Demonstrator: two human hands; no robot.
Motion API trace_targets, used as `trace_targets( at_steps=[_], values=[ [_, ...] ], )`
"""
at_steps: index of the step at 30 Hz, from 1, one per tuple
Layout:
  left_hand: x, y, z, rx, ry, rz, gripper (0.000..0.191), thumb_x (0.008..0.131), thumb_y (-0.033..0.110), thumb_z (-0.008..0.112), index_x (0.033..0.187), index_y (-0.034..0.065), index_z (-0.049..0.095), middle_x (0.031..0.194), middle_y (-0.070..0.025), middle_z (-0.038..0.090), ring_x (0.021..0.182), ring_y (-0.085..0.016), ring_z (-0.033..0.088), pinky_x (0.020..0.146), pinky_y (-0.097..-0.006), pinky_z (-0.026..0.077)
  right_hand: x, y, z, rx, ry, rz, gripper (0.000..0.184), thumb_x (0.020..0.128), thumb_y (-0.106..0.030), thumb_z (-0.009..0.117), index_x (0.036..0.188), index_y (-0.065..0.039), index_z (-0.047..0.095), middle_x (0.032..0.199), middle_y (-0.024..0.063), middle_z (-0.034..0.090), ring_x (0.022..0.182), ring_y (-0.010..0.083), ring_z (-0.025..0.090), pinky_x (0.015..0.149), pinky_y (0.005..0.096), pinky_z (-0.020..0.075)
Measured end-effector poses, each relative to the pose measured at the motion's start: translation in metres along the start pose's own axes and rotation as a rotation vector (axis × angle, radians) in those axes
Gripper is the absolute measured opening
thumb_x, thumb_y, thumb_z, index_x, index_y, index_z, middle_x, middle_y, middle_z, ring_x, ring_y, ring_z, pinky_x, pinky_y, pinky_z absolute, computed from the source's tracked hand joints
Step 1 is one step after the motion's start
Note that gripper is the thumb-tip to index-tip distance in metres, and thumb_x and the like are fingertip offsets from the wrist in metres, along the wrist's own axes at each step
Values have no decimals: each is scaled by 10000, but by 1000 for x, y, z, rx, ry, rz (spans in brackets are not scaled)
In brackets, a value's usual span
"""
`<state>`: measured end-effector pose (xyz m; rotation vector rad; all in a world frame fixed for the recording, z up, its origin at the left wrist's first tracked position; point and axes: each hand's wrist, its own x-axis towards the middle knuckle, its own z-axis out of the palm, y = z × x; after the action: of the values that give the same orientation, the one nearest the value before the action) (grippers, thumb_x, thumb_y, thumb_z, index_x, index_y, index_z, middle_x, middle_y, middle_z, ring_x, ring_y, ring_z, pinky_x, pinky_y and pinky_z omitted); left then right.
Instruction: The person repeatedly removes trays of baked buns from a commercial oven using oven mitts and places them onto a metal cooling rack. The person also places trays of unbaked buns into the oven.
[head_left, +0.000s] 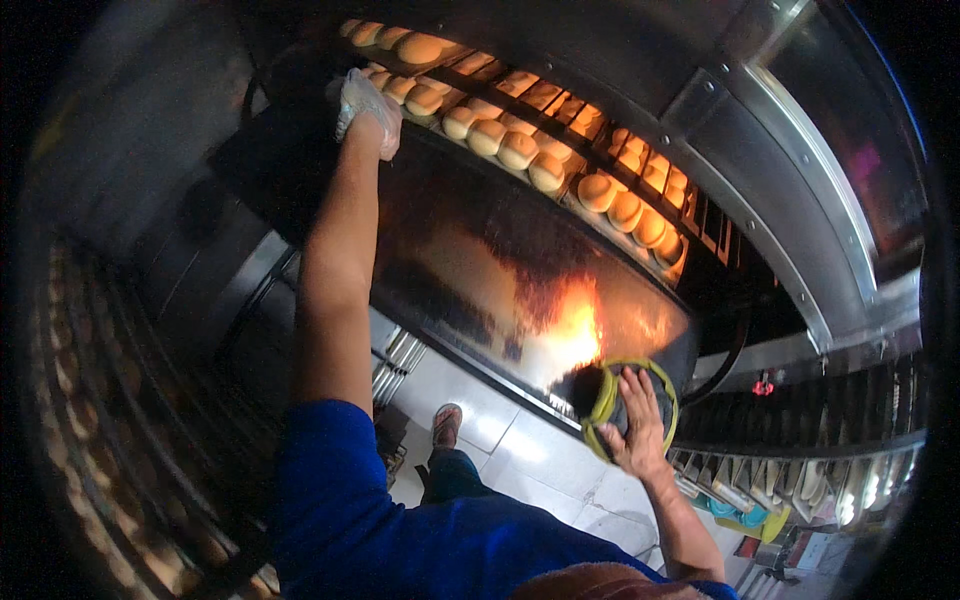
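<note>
My left hand (367, 112), in a clear plastic glove, reaches to the left end of an open oven, beside the nearest row of round bread buns (517, 150). Its fingertips are hidden, so whether it grasps anything there is unclear. The buns are golden on top and sit in rows on a baking tray (574, 184) in the lit oven mouth. Lower right, my bare right hand (637, 424) holds a dark padded oven mitt (667, 401) with yellow-green trim. The mitt lies against the lower corner of the lowered oven door (465, 225).
Bright orange glow (574, 322) shows on the door's inner face. A riveted metal oven front (780, 202) curves along the right. Dark racks (150, 420) stand at left, and a rack of trays (765, 472) at right. Below are white floor tiles (525, 450) and my sandalled foot (448, 424).
</note>
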<state>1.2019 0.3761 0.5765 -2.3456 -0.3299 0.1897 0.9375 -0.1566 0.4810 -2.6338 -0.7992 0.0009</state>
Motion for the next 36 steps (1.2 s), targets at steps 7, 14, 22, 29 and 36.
trace_targets(
  at_steps=[7, 14, 22, 29, 36],
  values=[
    [110, 4, 9, -266, 150, -165, 624, 1023, 412, 470, 1501, 14, 420, 1551, -143, 442, 1394, -238, 475, 1151, -350, 366, 8, 0, -3, 52, -30, 59, 736, 901, -499, 620, 1436, -6, 507, 1516, 236, 462, 1442, 508, 337, 1178, 553, 312],
    [100, 60, -11, -396, 481, -102, 514, 987, 439, 366, 1291, 152, 666, 1353, -126, 645, 1245, -295, 608, 1073, -415, 452, 24, 16, -9, 200, 85, 146, 702, 940, -389, 629, 1471, 29, 440, 1493, 263, 479, 1415, 485, 398, 1163, 519, 345],
    [-91, 113, -109, -900, 522, 81, 573, 902, 520, 572, 809, -21, 736, 887, -278, 714, 903, -396, 717, 826, -466, 563, 145, 20, -7, 1392, 388, 644, 355, 1012, -420, 613, 1133, -92, 673, 930, 1, 650, 785, 92, 605, 676, 263, 495],
    [-178, 244, -132, -1278, 735, 340, 315, 903, 298, 590, 1089, 73, 707, 1095, -180, 704, 1070, -346, 658, 949, -437, 514, 207, 15, -15, 1975, 245, 324, 242, 1034, -235, 600, 1177, -42, 630, 1035, 65, 701, 846, 182, 681, 769, 357, 583],
    [-251, 241, -184, -970, 485, 31, 364, 976, 311, 489, 1150, 67, 695, 1225, -154, 693, 1201, -280, 640, 1025, -417, 485, 152, 55, -43, 1840, 251, 351, 189, 973, -59, 596, 1138, 32, 607, 940, 116, 712, 780, 229, 711, 713, 377, 604]
  ],
)
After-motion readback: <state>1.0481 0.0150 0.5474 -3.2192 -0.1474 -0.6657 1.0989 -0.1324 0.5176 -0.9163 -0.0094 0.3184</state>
